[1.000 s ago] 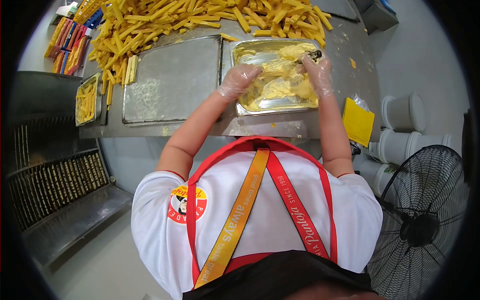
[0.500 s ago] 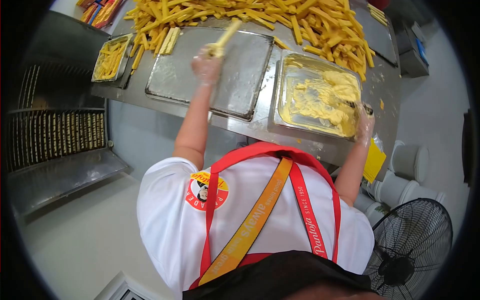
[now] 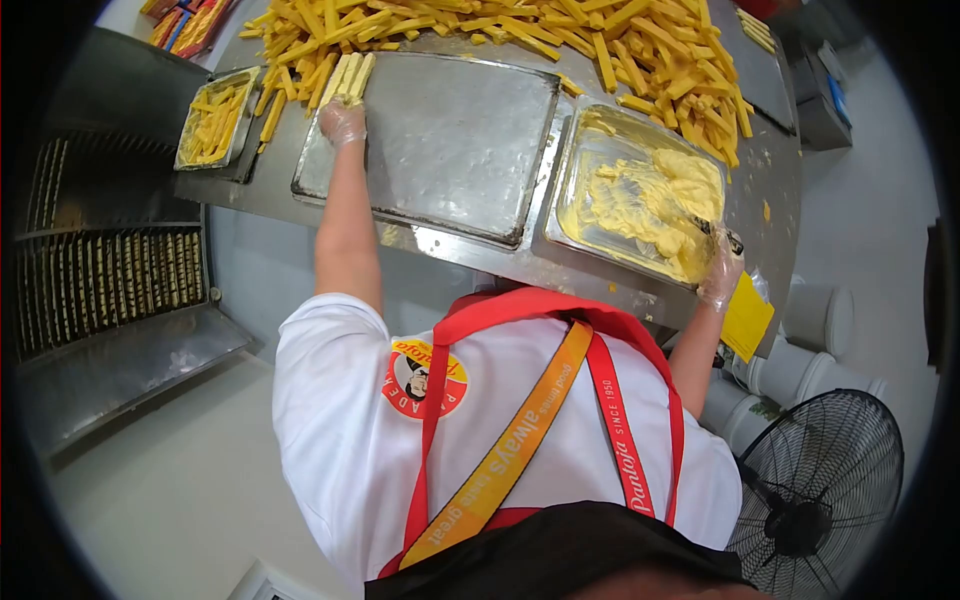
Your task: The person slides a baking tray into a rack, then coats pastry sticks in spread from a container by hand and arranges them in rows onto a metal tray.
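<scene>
At the far left corner of the metal baking tray (image 3: 455, 150), my gloved left hand (image 3: 343, 122) closes on the near end of a yellow stick coated in pale cream. Cream-coated sticks (image 3: 348, 75) lie there side by side, their near ends partly hidden by my fingers. My right hand (image 3: 722, 268), also gloved, grips a black-handled tool (image 3: 733, 241) at the right side of a metal pan (image 3: 562, 215). The tool's working end is not clearly visible against the yellow cream (image 3: 650, 205) in that pan.
A big heap of plain yellow sticks (image 3: 650, 50) covers the table's far side. A smaller pan of sticks (image 3: 215, 120) stands at left. Beyond the table are a rack (image 3: 110, 280), white buckets (image 3: 815, 320) and a black fan (image 3: 810, 510).
My left hand has moved left across the tray, bringing a coated stick beside those at the far left corner. My right hand stays at the cream pan, holding the tool.
</scene>
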`<state>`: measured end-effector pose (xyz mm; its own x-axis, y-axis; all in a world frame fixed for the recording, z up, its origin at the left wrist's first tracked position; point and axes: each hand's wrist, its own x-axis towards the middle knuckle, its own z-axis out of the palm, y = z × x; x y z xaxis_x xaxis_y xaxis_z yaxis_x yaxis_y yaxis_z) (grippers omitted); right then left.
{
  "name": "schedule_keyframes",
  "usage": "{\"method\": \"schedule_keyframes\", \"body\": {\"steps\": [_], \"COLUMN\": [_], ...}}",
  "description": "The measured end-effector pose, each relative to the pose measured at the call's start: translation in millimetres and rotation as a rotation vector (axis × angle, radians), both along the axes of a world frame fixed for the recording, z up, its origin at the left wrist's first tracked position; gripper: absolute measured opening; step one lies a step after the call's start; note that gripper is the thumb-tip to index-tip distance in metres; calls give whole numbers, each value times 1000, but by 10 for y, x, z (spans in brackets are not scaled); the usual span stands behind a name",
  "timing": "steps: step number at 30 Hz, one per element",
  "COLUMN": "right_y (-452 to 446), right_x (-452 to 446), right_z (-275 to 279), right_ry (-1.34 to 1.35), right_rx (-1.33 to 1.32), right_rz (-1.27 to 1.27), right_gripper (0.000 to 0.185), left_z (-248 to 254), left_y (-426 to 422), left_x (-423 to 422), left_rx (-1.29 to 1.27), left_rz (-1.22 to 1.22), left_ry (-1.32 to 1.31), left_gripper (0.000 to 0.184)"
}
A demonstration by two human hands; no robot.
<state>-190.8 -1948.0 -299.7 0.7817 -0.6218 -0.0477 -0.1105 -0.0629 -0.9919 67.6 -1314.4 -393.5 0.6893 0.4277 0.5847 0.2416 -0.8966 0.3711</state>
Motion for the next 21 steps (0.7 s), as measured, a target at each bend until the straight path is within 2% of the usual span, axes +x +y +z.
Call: {"method": "schedule_keyframes", "body": {"steps": [3, 5, 7, 9, 10, 12, 13, 15, 17, 18, 19, 21], "right_y": [203, 309, 406, 523, 554, 639, 763, 1014, 967, 924, 751, 320], "right_x": [21, 98, 193, 323, 411, 569, 585, 583, 629, 680, 762, 870], "right_z": [88, 208, 369, 434, 423, 434, 450, 522, 445, 399, 365, 339], "right_ry": [-35, -56, -50, 82, 121, 198, 143, 32, 79, 101, 131, 191], "right_rx": [-184, -411, -714, -407, -489, -652, -626, -569, -410, -331, -295, -224], "right_rz": [-40, -21, 83, 216, 219, 235, 324, 500, 570, 602, 483, 248], "right_gripper": [27, 27, 26, 24, 23, 22, 22, 22, 22, 22, 22, 24], "left_z": [-330, -348, 110, 587, 683, 545, 477, 1281, 965, 954, 961, 1064], "left_y": [237, 259, -76, -493, -668, -971, -1117, -1965, -2446, -2706, -2968, -3431], "left_x": [170, 186, -52, -167, -181, 89, 198, -89, 213, 221, 227, 347], "left_rx": [92, 100, 54, 120, 152, 376, 486, 224, 131, 168, 205, 354], "left_rz": [11, 85, 142, 80, 55, -171, -278, -600, -906, -970, -1032, -1070], "left_ry": [84, 110, 241, 235, 232, -12, -140, 209, 234, 237, 238, 630], "left_gripper": [24, 38, 53, 55, 57, 55, 54, 48, 42, 43, 45, 48]}}
